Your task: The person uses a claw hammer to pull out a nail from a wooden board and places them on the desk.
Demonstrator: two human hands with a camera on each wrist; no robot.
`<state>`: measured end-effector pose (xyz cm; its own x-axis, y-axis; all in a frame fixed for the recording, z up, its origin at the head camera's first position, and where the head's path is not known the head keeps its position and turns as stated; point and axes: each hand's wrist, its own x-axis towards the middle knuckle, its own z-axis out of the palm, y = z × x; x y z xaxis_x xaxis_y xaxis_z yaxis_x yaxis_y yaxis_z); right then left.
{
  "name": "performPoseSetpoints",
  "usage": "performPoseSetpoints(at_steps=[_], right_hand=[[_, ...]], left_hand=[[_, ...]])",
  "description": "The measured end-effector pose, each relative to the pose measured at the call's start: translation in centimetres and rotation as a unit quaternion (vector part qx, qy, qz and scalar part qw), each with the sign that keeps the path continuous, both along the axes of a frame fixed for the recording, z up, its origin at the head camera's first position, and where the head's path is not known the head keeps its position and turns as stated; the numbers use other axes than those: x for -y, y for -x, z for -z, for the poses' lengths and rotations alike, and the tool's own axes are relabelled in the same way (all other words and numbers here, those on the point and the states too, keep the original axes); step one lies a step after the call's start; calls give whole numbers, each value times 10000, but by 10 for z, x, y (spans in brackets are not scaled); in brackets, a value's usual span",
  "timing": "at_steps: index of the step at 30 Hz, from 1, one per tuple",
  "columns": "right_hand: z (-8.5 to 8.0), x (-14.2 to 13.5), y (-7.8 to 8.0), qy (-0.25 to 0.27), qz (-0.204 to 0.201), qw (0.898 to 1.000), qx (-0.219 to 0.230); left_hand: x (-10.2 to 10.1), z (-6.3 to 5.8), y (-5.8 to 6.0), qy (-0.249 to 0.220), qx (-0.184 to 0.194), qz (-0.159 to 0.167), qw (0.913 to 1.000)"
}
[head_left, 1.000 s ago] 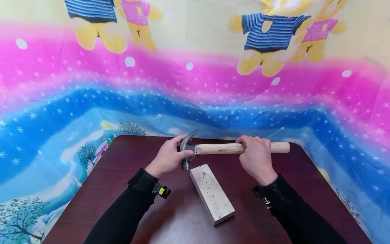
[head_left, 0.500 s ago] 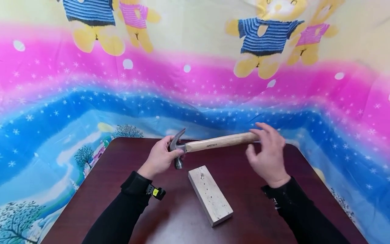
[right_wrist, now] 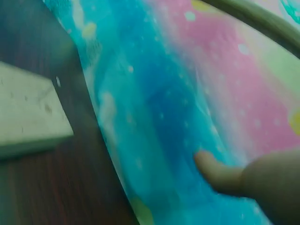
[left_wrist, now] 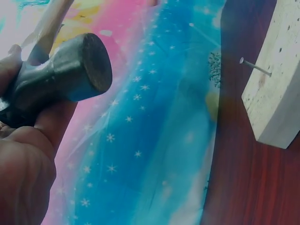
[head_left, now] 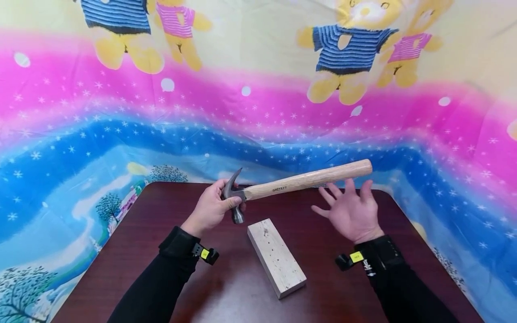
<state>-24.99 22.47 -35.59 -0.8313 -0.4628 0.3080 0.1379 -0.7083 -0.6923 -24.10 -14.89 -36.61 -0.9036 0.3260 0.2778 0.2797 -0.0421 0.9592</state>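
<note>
Long black left sleeve (head_left: 155, 280) and right sleeve (head_left: 408, 291), both plain; a black left wristband (head_left: 176, 242) bearing a small black left wrist camera (head_left: 212, 257) with a yellow label (head_left: 205, 254); a black right wristband (head_left: 387, 252) with a rounded black right wrist camera (head_left: 343, 262), a yellow sticker (head_left: 357, 257) lettered too small to read, and a silvery-white fitting (head_left: 368, 268); left hand (head_left: 206, 208) and right hand (head_left: 352, 214) bare.
</note>
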Motion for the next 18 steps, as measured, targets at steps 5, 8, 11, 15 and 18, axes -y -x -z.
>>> performPoseSetpoints(at_steps=[5, 8, 11, 15, 18], right_hand=[[-3, 27, 0, 544, -545, 9944, -729], [-13, 37, -7, 410, -262, 9962, -725], [-22, 46, -13, 389, -203, 9947, -929], [-29, 58, -22, 184, -155, 9914, -1286], [-34, 65, -26, 151, -129, 9882, -1518]], left_hand=[[-5, 8, -1, 24, 40, 215, 9998], [-8, 12, -2, 64, -26, 297, 9995], [-12, 14, -1, 17, -64, 344, 9994], [-24, 17, 1, -66, -145, 457, 9988], [-35, 19, 1, -56, -179, 555, 9983]])
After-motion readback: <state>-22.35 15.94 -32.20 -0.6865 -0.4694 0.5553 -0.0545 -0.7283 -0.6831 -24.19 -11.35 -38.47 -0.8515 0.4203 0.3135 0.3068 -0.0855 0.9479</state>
